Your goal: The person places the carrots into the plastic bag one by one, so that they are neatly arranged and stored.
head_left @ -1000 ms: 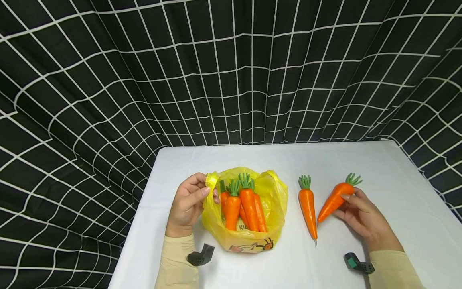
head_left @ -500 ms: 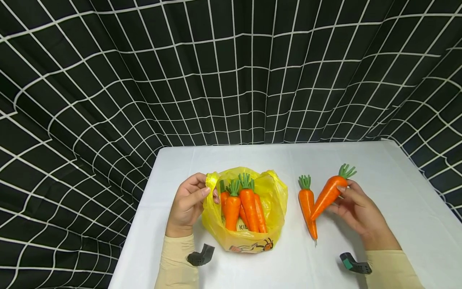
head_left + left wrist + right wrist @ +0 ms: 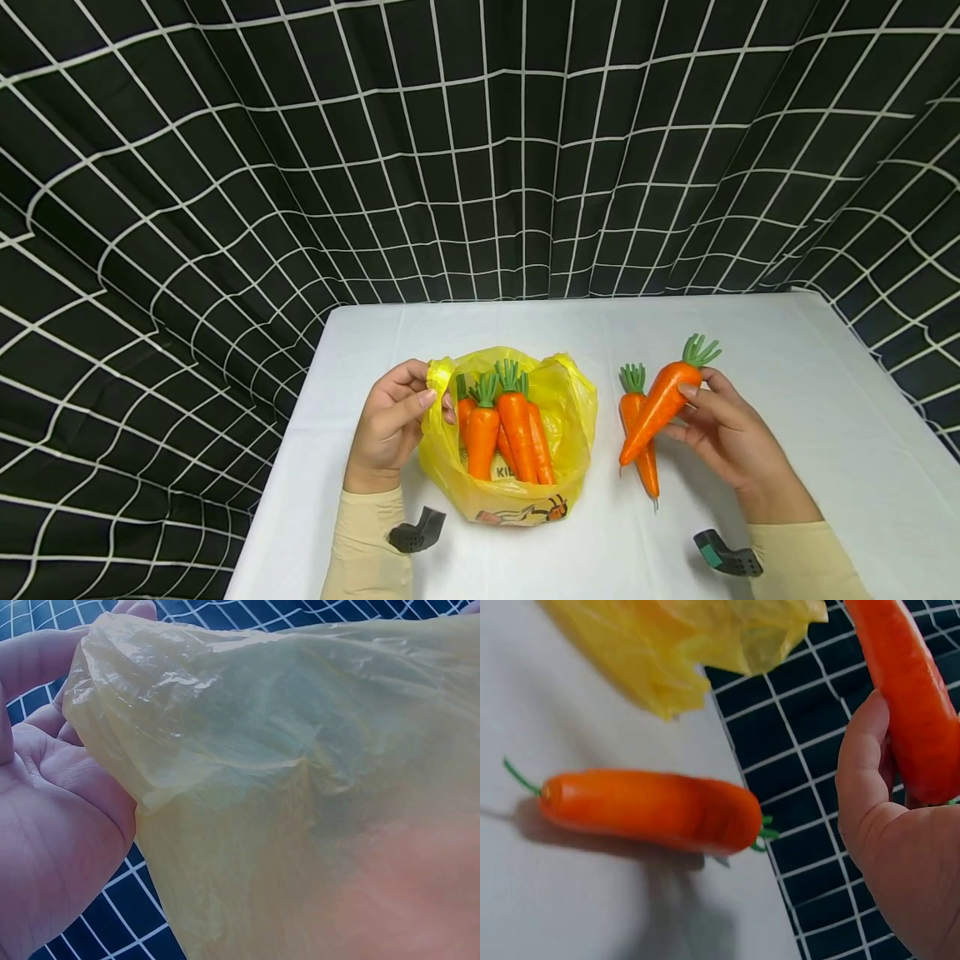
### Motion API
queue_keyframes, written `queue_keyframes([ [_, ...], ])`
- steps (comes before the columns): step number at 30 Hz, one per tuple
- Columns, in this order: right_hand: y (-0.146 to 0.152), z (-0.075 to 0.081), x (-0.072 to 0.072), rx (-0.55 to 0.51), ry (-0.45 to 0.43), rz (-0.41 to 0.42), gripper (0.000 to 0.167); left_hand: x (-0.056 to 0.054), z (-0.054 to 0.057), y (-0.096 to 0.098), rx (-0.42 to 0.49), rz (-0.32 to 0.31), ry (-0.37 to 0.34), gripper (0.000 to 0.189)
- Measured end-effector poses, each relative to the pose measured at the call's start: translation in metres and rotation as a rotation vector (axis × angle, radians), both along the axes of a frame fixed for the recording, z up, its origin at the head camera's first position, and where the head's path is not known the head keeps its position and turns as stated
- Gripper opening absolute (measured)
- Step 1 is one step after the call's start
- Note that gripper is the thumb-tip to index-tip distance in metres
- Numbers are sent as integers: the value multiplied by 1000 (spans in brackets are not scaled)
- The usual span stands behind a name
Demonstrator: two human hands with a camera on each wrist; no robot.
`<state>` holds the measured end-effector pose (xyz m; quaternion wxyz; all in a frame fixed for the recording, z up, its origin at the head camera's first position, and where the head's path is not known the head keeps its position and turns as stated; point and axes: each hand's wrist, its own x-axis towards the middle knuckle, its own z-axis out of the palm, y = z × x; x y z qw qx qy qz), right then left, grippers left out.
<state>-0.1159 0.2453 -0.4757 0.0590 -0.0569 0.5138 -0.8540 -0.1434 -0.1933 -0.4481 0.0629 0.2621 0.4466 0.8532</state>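
Observation:
My left hand (image 3: pixel 392 423) pinches the left rim of a yellow plastic bag (image 3: pixel 573 417) between thumb and fingers. Several orange carrots (image 3: pixel 483 442) with green tops stand inside it, tops up. In the left wrist view the bag's thin wall (image 3: pixel 225 772) fills most of the picture. My right hand (image 3: pixel 731 433) grips another carrot (image 3: pixel 663 408) near its green top, tip pointing down and left. This carrot overlaps a loose carrot (image 3: pixel 647 475) on the table in the head view. The right wrist view shows the held carrot (image 3: pixel 907 682) raised and the loose carrot (image 3: pixel 652 810) lying below.
A white cloth covers the table (image 3: pixel 585 558). Black curtains with a white grid (image 3: pixel 525 167) enclose the back and sides. Black devices, one by the left wrist (image 3: pixel 417 530) and one by the right wrist (image 3: pixel 726 554), are worn at the sleeves.
My right hand has lifted its carrot and carried it left, so it now crosses over the loose carrot. My left hand and the bag have stayed in place.

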Motion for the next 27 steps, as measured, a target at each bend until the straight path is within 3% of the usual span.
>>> queue_keyframes([
  [17, -33, 18, 4, 0, -7, 6, 18, 0, 0, -1, -9, 5, -3, 35],
  [27, -51, 36, 5, 74, -40, -31, 25, 0, 0, -2, -12, 4, -1, 35],
])
